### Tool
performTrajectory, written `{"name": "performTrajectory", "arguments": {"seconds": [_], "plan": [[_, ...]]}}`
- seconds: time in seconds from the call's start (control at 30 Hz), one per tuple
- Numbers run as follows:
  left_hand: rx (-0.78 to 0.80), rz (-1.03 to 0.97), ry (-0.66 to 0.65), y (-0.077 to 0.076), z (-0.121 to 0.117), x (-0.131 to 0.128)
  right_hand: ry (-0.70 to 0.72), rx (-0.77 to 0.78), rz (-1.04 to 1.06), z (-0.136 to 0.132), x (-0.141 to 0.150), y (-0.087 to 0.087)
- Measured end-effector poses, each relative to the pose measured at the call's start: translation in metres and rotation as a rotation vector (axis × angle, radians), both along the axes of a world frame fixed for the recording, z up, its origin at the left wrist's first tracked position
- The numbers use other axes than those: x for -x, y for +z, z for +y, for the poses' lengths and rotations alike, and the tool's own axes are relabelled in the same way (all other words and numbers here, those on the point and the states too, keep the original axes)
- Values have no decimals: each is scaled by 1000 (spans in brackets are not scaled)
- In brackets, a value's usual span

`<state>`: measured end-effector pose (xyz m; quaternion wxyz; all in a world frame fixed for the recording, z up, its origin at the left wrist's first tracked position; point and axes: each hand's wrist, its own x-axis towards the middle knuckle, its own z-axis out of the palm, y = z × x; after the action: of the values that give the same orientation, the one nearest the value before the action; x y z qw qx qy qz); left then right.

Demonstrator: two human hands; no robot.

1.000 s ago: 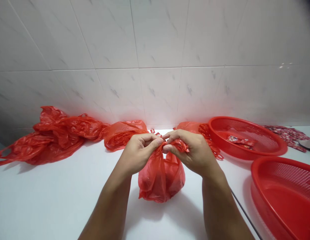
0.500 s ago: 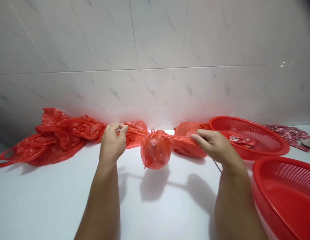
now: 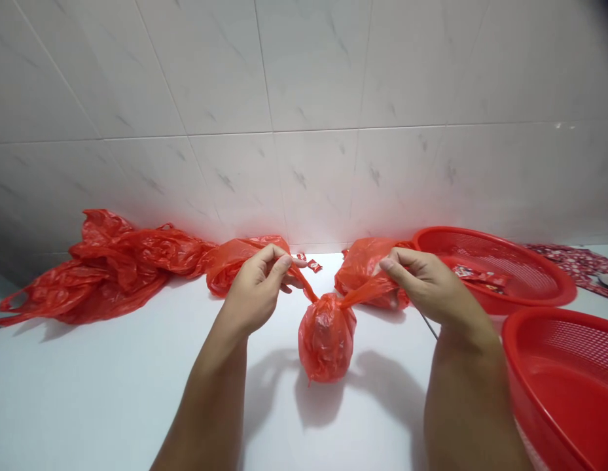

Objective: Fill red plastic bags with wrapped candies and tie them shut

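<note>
A filled red plastic bag (image 3: pixel 327 340) hangs over the white table, its top drawn into two twisted handles. My left hand (image 3: pixel 259 288) pinches the left handle between thumb and fingers. The right handle is gripped by my right hand (image 3: pixel 424 281), its thumb laid along the top. What the bag contains is hidden by the plastic. Behind my left hand lies another filled red bag (image 3: pixel 225 265). A further one (image 3: pixel 362 261) sits behind the right handle.
Crumpled red bags (image 3: pixel 122 268) spread along the wall at the left. On the right stand two red plastic baskets, a far one (image 3: pixel 539 275) holding red packets and a near one (image 3: pixel 554 392). Small red packets (image 3: pixel 314 265) lie near the tiled wall (image 3: pixel 313 176).
The bag has come lower and nearer, slightly rightward. My left hand has moved right, toward the bag, so the handles now slope up instead of being stretched straight sideways.
</note>
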<state>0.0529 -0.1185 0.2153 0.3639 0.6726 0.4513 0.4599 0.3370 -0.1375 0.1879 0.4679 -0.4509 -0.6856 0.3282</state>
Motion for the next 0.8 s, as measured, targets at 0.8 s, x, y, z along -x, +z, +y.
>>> {"name": "performTrajectory", "arguments": {"seconds": [0.8], "plan": [[66, 317, -472, -9, -32, -36, 234, -65, 554, -17, 70, 12]]}}
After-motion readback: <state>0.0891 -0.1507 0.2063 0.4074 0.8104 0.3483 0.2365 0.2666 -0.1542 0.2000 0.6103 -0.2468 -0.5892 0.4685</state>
